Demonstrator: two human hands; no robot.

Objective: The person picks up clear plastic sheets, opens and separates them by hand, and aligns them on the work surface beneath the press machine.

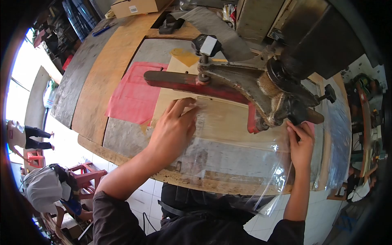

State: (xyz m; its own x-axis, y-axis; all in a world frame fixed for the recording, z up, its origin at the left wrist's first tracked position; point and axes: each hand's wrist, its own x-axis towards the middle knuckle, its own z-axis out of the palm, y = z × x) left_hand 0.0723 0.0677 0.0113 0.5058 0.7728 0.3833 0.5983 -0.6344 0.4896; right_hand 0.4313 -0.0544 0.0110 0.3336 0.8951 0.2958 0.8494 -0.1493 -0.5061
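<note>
A clear plastic sheet (237, 163) stretches between my hands and hangs over the table's front edge. My left hand (173, 124) pinches its upper left edge, somewhat blurred, fingertips just below the press bar. At the other end my right hand (301, 143) grips the sheet's right edge between thumb and fingers, close under the press head. Above the sheet is the press's long bar (175, 81), dark on top and red along its side, carried by a worn metal bracket (241, 75). Beneath the sheet lies a tan backing sheet (228, 128).
Red sheeting (136, 90) lies left of the bar on the grey table plate (126, 139). A cardboard box (136, 7) and a blue tool (103, 30) are at the back left. More clear film (339, 139) lies right. People are at the left, near red stools (86, 175).
</note>
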